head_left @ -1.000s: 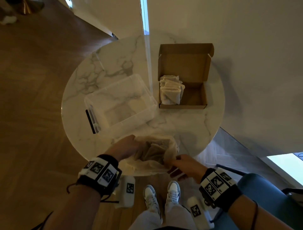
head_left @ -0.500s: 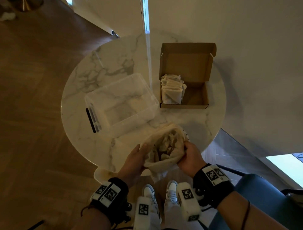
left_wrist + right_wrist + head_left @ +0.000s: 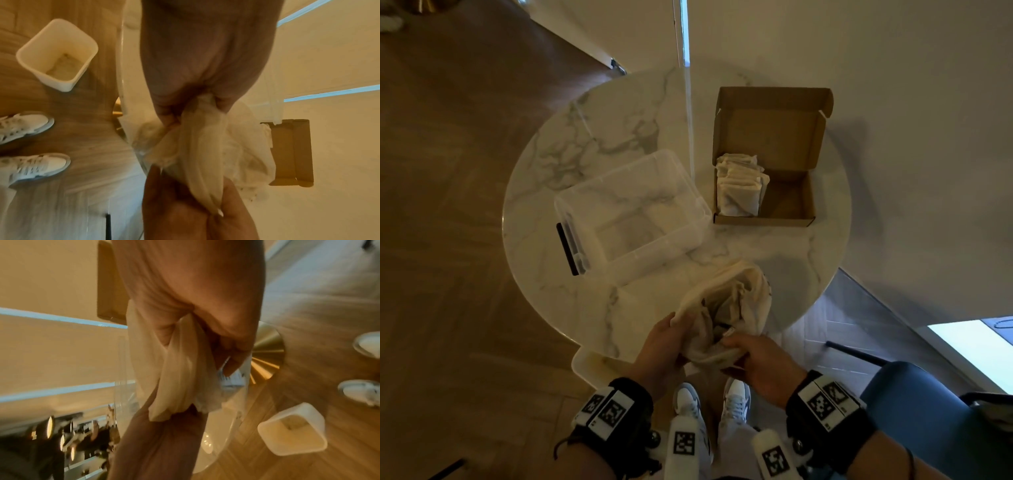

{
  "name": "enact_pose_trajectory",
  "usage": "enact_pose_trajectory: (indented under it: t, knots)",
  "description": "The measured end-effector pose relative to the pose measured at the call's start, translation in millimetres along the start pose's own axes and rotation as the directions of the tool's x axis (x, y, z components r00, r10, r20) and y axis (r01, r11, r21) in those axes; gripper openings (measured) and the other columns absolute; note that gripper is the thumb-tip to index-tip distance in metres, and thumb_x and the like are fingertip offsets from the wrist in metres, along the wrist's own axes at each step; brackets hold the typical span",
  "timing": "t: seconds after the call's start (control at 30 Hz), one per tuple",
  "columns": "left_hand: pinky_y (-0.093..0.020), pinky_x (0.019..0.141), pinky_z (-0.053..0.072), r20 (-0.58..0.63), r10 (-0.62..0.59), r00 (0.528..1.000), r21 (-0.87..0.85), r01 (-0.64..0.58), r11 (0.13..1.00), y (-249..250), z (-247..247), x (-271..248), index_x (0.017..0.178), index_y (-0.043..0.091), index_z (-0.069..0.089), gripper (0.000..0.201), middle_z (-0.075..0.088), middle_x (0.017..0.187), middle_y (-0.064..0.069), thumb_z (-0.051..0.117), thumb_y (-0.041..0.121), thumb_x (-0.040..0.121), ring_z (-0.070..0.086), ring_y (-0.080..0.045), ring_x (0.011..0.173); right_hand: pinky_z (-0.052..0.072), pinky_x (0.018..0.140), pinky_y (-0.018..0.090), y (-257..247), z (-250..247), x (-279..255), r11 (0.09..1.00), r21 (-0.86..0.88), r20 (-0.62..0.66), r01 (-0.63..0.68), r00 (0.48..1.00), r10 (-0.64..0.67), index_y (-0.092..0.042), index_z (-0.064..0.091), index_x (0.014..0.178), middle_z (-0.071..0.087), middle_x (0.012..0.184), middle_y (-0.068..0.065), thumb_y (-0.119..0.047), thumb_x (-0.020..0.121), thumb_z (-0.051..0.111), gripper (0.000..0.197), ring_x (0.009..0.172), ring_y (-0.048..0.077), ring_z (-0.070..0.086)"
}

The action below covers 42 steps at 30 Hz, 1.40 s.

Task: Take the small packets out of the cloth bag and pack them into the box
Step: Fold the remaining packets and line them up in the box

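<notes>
A cream cloth bag [image 3: 736,301] lies crumpled at the near edge of the round marble table [image 3: 619,113], its mouth open toward the far side with packets dimly visible inside. My left hand [image 3: 671,337] grips the bag's left side, the cloth [image 3: 201,146] bunched between thumb and fingers. My right hand [image 3: 753,353] grips the bag's near right side, fabric [image 3: 176,369] gathered in its curled fingers. The brown cardboard box [image 3: 787,202] stands open at the far right, with a row of cream packets [image 3: 739,186] packed upright along its left side.
A clear plastic bin [image 3: 630,209] with a black latch sits left of the box. A white waste bin [image 3: 57,53] stands on the wood floor beneath the table's near edge. My white shoes [image 3: 709,401] are below. A blue chair [image 3: 928,411] is at my right.
The bag went from lying flat with its mouth spread to being gathered and lifted. Both hands have moved closer together, bunching its near end, and its mouth now tips toward the far side.
</notes>
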<state>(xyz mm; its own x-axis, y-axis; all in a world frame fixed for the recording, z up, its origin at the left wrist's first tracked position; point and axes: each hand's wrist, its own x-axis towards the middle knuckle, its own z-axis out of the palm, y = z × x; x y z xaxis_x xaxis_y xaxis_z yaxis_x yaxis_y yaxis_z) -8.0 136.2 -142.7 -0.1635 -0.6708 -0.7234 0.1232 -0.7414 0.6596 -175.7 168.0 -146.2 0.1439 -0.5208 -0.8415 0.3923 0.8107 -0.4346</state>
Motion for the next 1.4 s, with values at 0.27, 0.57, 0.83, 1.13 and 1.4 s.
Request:
enact_pose_trajectory:
  t: [0.27, 0.57, 0.83, 1.13, 1.4]
  knots:
    - [-0.048, 0.092, 0.053, -0.144, 0.06, 0.988, 0.088, -0.048, 0.995, 2.5, 15.3, 8.1, 0.11, 0.018, 0.068, 0.076, 0.073, 0.107, -0.007, 0.053, 0.08, 0.069, 0.069, -0.025, 0.1, 0.054, 0.089, 0.041, -3.2, 23.0, 4.8, 0.993, 0.109, 0.016, 0.047, 0.999, -0.049, -0.009, 0.059, 0.122, 0.07, 0.114, 0.015, -0.034, 0.088, 0.062, 0.042, 0.107, 0.03, 0.066]
    - [-0.029, 0.081, 0.048, 0.06, 0.245, 0.968, 0.692, -0.217, 0.688, 62.6, 23.7, 26.1, 0.139, 0.023, 0.042, 0.051, 0.061, 0.112, 0.001, 0.052, 0.046, 0.095, 0.061, -0.015, 0.099, 0.043, 0.064, 0.019, -61.1, 2.0, 13.1, 0.791, -0.498, -0.268, 0.356, 0.804, -0.531, -0.015, 0.054, 0.111, 0.06, 0.096, -0.004, -0.031, 0.084, 0.068, 0.035, 0.085, 0.009, 0.058]
    - [-0.033, 0.075, 0.057, 0.019, 0.158, 0.987, 0.364, -0.154, 0.919, 49.6, 25.9, 32.3, 0.096, 0.012, 0.072, 0.028, 0.074, 0.091, -0.009, 0.05, 0.029, 0.1, 0.07, -0.02, 0.084, 0.049, 0.063, 0.029, -87.1, 7.8, 37.0, 0.957, -0.161, -0.246, 0.242, 0.929, -0.277, 0.0, 0.066, 0.092, 0.065, 0.085, 0.014, -0.012, 0.097, 0.043, 0.026, 0.076, 0.025, 0.06]
    - [-0.04, 0.082, 0.055, -0.098, 0.057, 0.994, 0.222, -0.034, 0.974, 45.5, -2.6, 33.6, 0.092, 0.006, 0.074, 0.038, 0.075, 0.092, -0.017, 0.057, 0.04, 0.094, 0.071, -0.028, 0.085, 0.043, 0.074, 0.033, -92.5, -3.7, 32.9, 0.636, -0.74, 0.099, 0.219, 0.971, -0.219, 0.0, 0.064, 0.098, 0.06, 0.09, 0.011, -0.023, 0.086, 0.067, 0.026, 0.086, 0.023, 0.056]
    - [-0.038, 0.081, 0.054, -0.114, 0.031, 0.993, 0.483, 0.027, 0.875, 42.9, 19.7, 38.9, 0.085, 0.006, 0.071, 0.063, 0.072, 0.091, -0.01, 0.046, 0.064, 0.09, 0.068, -0.025, 0.086, 0.053, 0.085, 0.042, -80.3, 6.1, 37.2, 0.767, -0.564, -0.056, 0.307, 0.912, -0.407, 0.0, 0.07, 0.091, 0.072, 0.093, 0.018, -0.028, 0.095, 0.051, 0.034, 0.088, 0.028, 0.069]
